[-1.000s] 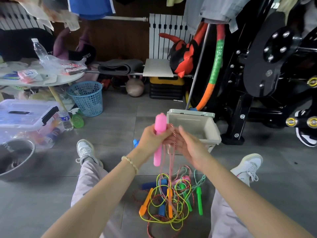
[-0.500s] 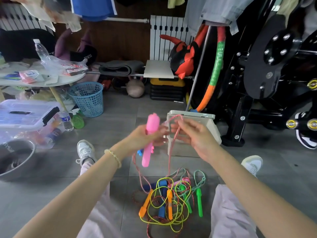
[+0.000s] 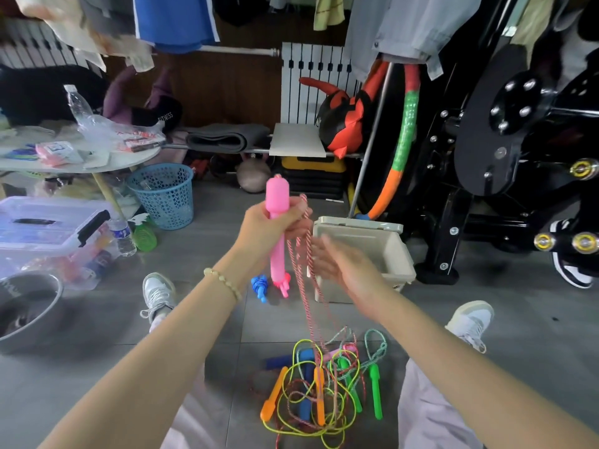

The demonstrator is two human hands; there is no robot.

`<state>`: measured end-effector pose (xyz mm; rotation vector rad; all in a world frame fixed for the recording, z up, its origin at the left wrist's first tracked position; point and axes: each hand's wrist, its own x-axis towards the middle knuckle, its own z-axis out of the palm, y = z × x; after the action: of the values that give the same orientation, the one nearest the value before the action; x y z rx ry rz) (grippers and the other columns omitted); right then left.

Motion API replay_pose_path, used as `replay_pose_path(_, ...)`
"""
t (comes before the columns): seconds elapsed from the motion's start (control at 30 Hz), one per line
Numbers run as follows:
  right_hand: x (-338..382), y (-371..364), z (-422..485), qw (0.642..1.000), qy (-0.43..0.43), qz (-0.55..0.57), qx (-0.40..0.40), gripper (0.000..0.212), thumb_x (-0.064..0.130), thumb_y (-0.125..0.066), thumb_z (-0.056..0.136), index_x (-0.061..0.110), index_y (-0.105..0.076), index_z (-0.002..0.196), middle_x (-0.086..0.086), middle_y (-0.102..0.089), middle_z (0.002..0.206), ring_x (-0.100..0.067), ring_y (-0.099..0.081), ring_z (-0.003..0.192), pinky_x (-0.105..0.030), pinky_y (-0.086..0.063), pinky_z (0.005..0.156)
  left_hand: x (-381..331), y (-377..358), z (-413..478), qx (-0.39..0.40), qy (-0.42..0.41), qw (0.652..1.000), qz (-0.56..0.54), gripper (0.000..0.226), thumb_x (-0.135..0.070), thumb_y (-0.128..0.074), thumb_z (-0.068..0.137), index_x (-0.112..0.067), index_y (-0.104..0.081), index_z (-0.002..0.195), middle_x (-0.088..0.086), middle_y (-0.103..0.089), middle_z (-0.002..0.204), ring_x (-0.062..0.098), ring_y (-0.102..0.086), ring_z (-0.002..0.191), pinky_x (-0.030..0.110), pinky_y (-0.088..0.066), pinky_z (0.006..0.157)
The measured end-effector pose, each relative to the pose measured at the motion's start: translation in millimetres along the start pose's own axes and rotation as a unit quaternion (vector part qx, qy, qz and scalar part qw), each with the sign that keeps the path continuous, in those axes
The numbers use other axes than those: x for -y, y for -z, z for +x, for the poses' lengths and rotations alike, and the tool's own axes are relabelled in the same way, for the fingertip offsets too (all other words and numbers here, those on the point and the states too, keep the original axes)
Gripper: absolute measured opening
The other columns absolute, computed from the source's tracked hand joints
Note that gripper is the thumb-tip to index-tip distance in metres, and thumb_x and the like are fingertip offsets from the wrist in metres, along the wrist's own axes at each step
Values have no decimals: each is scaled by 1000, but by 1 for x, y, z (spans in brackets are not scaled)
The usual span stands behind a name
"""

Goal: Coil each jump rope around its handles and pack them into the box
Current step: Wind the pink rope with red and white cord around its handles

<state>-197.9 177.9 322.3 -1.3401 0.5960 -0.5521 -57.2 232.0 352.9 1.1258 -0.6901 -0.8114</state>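
Floor btw legs: tangled pile of orange/green/blue-handled jump ropes (image 3: 321,390). L hand (image 3: 269,230) fisted round upright pink plastic handles (image 3: 277,197), red-white cord (image 3: 304,286) hanging off; R hand (image 3: 346,267) blurred beside cord, grip can't tell. Open beige plastic box (image 3: 359,223) behind.

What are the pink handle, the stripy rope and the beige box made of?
The pink handle: probably moulded plastic, smooth with a slight sheen. The rope: looks like twisted cord, red and white strands, matte; fibre unclear. The box: likely rigid plastic, matte beige, moulded rim.
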Motion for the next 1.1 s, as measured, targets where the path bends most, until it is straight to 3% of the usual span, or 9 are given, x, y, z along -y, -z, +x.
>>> replay_pose_path(0.13,-22,3,-24,988,-51,-98,110,24,16,-47,95,3,-64,106,-8,-71,92,-9,-69,73,-18,-53,71,-10,10,15,-59,-35,997,-20,1,-8,-65,88,-9,-64,89,2,-72,75,10,-69,63,18,-55,61)
replay_pose_path(0.27,-9,12,-18,999,-9,-11,40,22,17,-50,91,9,-66,104,-1,-75,86,-11,-70,78,-21,-56,74,5,20,8,-71,-22,996,46,9,-13,-64,90,-9,-65,97,7,-72,87,14,-71,65,23,-58,64)
replay_pose_path(0.37,18,14,-4,998,54,15,-7,22,19,-47,95,11,-66,104,1,-74,89,-10,-70,82,-23,-56,79,27,12,-16,47,37,989,135,14,-16,-60,92,-7,-66,101,7,-73,90,10,-71,72,23,-57,66)
replay_pose_path(0.43,32,11,5,996,81,-1,-30,21,22,-47,96,17,-67,102,3,-74,91,-9,-70,87,-20,-54,82,36,4,-32,138,72,982,102,15,-9,-57,92,-4,-65,104,4,-74,87,11,-71,78,21,-57,72)
replay_pose_path(0.5,41,7,12,994,102,1,-50,20,21,-47,97,17,-66,101,2,-73,95,-8,-69,93,-18,-53,83,40,-4,-40,167,73,979,88,15,-5,-58,90,-5,-65,103,-2,-74,81,10,-71,76,20,-56,72)
replay_pose_path(0.7,43,-1,19,993,103,42,-45,19,18,-48,97,15,-65,104,1,-71,100,-6,-68,95,-17,-53,82,33,-11,-29,-9,-52,987,155,7,-12,-68,86,-10,-65,92,3,-67,74,13,-65,64,22,-55,62)
replay_pose_path(0.83,42,-4,20,992,110,49,-36,18,18,-50,96,15,-65,104,0,-71,100,-8,-67,97,-20,-53,86,36,-9,-25,63,-23,965,252,10,-13,-72,83,-10,-65,77,0,-64,67,12,-58,59,22,-50,60)
replay_pose_path(0.97,37,2,20,995,83,38,-27,23,26,-48,96,16,-65,107,0,-72,101,-8,-68,93,-19,-53,80,28,-15,-29,65,-15,984,168,14,-3,-69,83,-10,-62,72,-5,-66,57,8,-62,52,19,-51,54)
replay_pose_path(1.1,14,10,13,1000,13,3,23,44,45,-50,84,13,-65,111,-9,-70,109,-18,-66,100,-30,-49,94,0,-8,-10,-29,-42,997,51,5,-5,-70,83,-6,-65,84,3,-71,71,11,-66,59,19,-54,59)
